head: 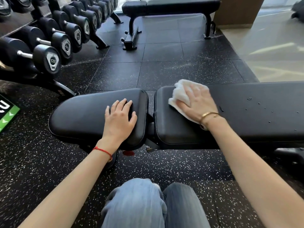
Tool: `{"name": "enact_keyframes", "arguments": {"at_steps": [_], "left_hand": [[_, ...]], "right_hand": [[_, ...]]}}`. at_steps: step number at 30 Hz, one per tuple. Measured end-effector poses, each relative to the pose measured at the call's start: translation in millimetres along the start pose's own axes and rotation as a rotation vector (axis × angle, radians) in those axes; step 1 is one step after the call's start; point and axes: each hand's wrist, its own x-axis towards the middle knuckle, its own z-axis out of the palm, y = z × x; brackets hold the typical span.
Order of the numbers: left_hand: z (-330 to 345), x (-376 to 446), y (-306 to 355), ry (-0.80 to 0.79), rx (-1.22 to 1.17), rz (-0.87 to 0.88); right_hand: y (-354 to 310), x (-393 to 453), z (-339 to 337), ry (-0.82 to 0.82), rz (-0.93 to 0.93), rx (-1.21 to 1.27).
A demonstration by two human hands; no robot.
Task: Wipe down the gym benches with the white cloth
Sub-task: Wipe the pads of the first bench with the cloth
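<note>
White cloth [181,94] sits bunched under the right hand [199,102], pressed flat on the long back pad [246,112] at its end by the gap, fingers spread over the fabric. Across that gap from the cloth, the left hand [121,116] lies open and empty on the seat pad [82,116], bracing, palm down. The back pad's long axis runs away to the right of the cloth, and water droplets [258,104] dot that stretch, so I'd judge the next stroke sweeps rightward; the right hand is nearer. Beyond the cloth, a second bench [172,5] waits, apparently untouched. Count: two benches, one cloth, two hands. Far left of the cloth, a dumbbell rack [54,38], several pairs.
</note>
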Motion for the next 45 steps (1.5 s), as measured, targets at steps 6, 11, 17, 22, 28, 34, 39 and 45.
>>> {"name": "enact_keyframes", "arguments": {"at_steps": [6,11,17,22,28,34,39,45], "left_hand": [[-0.2,2.5,12.6,0.039,-0.122,0.012],[8.1,-4.2,21.1,0.027,-0.070,0.006],[9.6,-5.8,23.7,0.042,-0.055,-0.008],[8.5,-6.9,20.3,0.043,-0.062,0.000],[7.4,-8.4,25.1,0.038,-0.052,-0.007],[8.4,-7.4,27.5,0.044,-0.027,-0.015],[9.7,-8.3,24.7,0.046,-0.040,-0.004],[10.7,-6.9,28.7,0.041,-0.039,-0.021]], "right_hand": [[-36.9,-59.8,-3.7,-0.019,-0.219,0.124],[24.0,-77.1,0.1,0.018,-0.130,0.084],[-3.5,-6.6,3.6,-0.026,-0.078,-0.004],[-28.4,-67.3,-0.7,-0.039,-0.275,0.109],[36.8,-58.9,-5.8,0.009,-0.119,0.097],[-19.3,-18.2,-2.3,-0.027,-0.087,0.064],[2.9,-87.2,1.8,0.025,-0.207,0.101],[59.5,-51.1,2.7,-0.012,0.057,-0.038]]}}
